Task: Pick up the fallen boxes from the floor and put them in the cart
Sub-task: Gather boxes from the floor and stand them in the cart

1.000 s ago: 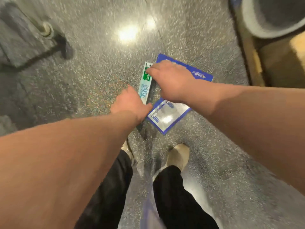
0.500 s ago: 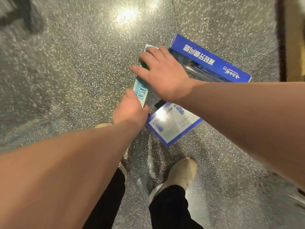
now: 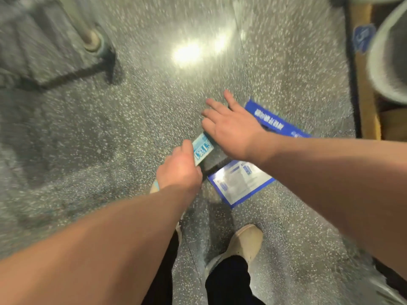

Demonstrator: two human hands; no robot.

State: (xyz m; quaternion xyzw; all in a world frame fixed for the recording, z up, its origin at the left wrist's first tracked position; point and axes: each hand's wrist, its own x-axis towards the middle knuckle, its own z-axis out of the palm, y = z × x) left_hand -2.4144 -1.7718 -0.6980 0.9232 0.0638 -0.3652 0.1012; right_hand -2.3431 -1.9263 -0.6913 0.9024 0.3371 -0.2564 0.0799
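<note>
2 boxes: left hand (image 3: 179, 170) grips the light-blue box (image 3: 203, 150); right of that grip, my spread-fingered right hand (image 3: 231, 130) covers the large blue box (image 3: 240, 183).

Prob a shop: pkgd boxes (image 3: 240, 186), terrazzo floor (image 3: 132, 111)

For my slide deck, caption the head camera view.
Left hand grips a slim light-blue box; open right hand hovers over a blue box on the floor.

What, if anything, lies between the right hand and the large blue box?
Nothing visible. The right hand is spread open over the large blue box; the small light-blue box in the left hand lies beside it.
</note>
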